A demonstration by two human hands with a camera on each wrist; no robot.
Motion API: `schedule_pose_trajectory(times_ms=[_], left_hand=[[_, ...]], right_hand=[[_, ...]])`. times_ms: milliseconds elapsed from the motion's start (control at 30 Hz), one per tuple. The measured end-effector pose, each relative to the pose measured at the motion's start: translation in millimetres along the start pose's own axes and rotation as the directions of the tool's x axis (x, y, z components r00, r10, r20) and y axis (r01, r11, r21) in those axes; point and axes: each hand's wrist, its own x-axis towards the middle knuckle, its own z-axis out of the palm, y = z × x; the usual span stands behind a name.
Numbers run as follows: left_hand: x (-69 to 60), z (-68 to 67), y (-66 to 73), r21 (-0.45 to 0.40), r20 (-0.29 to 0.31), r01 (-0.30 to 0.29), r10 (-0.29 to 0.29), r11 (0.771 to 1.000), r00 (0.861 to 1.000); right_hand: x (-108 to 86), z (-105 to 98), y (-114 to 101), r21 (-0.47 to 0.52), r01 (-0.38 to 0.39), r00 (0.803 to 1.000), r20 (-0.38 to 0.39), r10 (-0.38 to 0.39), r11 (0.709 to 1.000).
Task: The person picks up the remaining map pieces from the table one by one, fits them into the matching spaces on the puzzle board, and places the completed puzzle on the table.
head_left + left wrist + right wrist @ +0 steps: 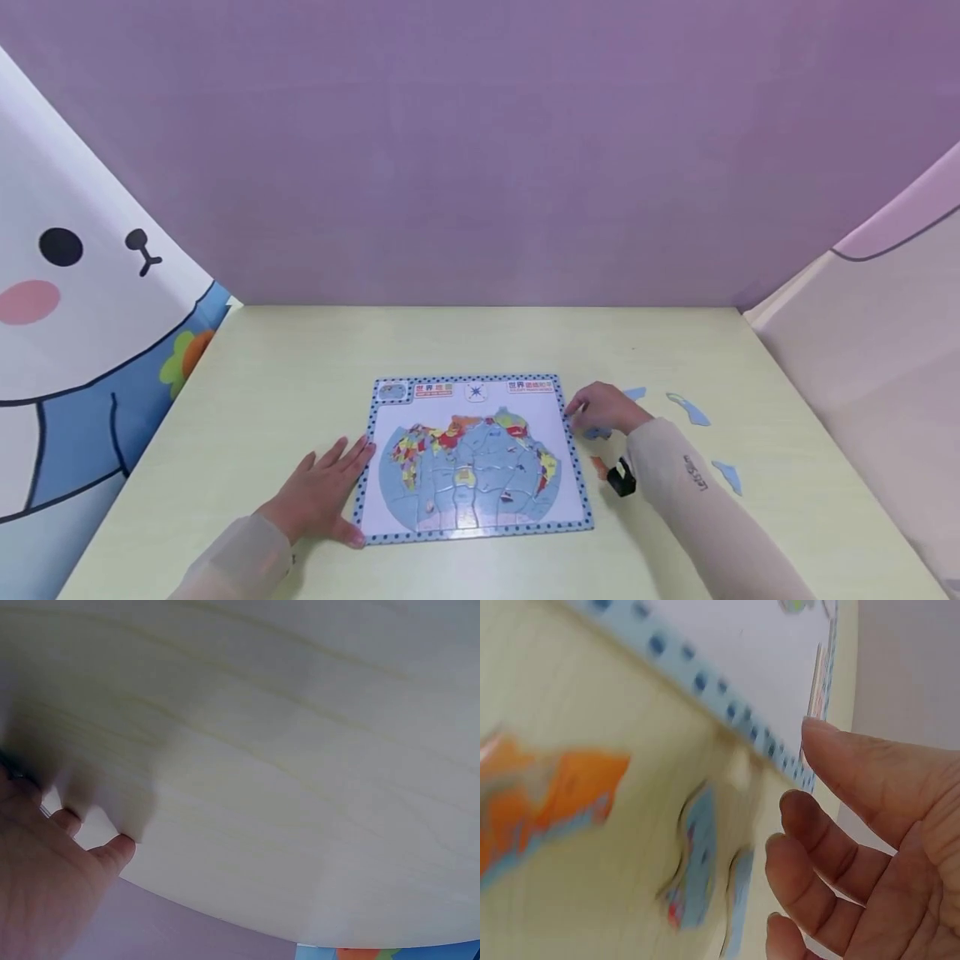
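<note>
A map puzzle board [477, 531] with a dotted blue border lies on the table, its lower part filled with joined pieces and its upper part white. The left hand [321, 490] rests with spread fingers at the board's left edge; part of that hand [52, 862] shows in the left wrist view. Over the board's right edge is the right hand [609, 407], and in the right wrist view this hand [870, 847] has bent, relaxed fingers with nothing between them. Below it lie an orange and blue piece [570, 787] and a blue piece [697, 855].
Loose blue pieces lie to the right of the board, one [688, 409] beyond the right forearm and another [727, 477] beside the sleeve. A purple wall [480, 167] stands behind the table [300, 350], with printed panels at both sides.
</note>
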Motion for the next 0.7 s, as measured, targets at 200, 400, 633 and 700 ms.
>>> schedule_pose_trajectory(times_ms=[200,400,633,700], left_hand=[[-1.9,0.4,-0.2,0.000,0.008,0.008,-0.008,1.000,1.000],[-2.4,0.0,-1.0,0.011,-0.008,-0.018,0.018,1.000,1.000],[-2.3,-0.7,-0.4,0.009,-0.004,-0.009,0.009,1.000,1.000],[-2.4,-0.9,0.3,0.005,-0.005,-0.009,0.009,1.000,1.000]], right_hand=[[-9.0,-4.3,10.0,-0.072,-0.032,0.999,0.018,0.033,0.997],[-18.0,-4.7,20.0,-0.133,-0.022,1.000,0.017,0.024,0.991],[-34.3,-3.5,25.9,-0.126,-0.013,0.999,0.032,0.017,0.992],[-37.7,-0.6,28.6,-0.114,-0.028,0.999,0.032,0.032,0.993]])
